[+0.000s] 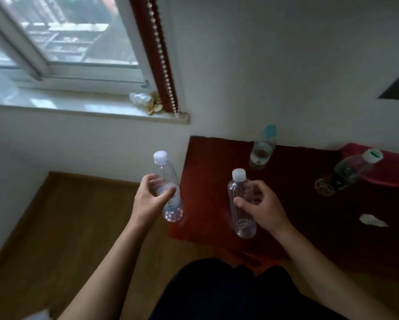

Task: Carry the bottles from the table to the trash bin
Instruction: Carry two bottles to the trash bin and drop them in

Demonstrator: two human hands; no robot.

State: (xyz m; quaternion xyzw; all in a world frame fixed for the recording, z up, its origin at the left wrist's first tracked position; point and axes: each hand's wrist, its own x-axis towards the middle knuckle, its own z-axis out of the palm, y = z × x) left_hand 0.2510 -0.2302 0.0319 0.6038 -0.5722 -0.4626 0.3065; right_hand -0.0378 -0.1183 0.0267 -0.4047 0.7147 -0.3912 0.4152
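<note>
My left hand [150,199] grips a clear plastic bottle with a white cap [168,179], held upright just left of the dark red table [217,162]. My right hand [260,209] grips a second clear white-capped bottle [240,199] above the table's near left part. Two more bottles stand on the table: one with a light blue cap [262,151] at the back by the wall, one with a green and white cap [348,172] at the right. No trash bin is in view.
A white scrap [372,220] lies on the table's right side, and a pink cloth [383,167] lies under the right bottle. A window sill [90,109] with a bag of small items runs along the wall at left. Wooden floor [66,222] lies left of the table.
</note>
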